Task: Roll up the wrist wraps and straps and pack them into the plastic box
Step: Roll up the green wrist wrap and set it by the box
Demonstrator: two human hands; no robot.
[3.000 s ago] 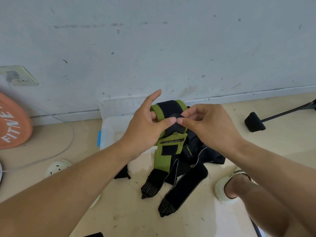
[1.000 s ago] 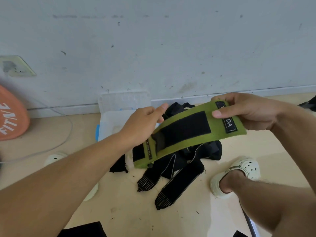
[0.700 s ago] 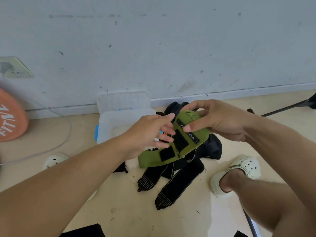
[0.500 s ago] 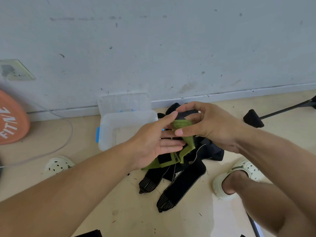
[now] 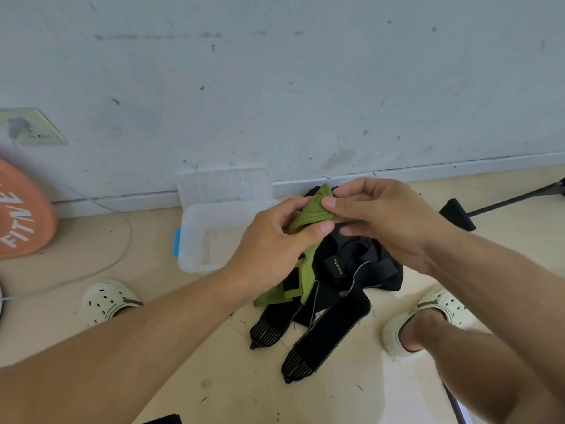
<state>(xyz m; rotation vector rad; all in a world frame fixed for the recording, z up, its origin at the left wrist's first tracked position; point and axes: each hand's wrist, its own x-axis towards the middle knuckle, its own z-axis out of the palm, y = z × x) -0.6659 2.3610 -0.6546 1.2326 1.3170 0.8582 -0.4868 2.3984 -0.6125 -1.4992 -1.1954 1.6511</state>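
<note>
Matt green cloth wrap (image 5: 312,214), translucent smooth plastic box (image 5: 195,240), scuffed painted wall (image 5: 275,87)

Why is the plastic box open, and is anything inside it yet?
Open and empty: the plastic box has its lid tipped back against the wall, and only its bare bottom shows, though the left hand hides one corner.
</note>
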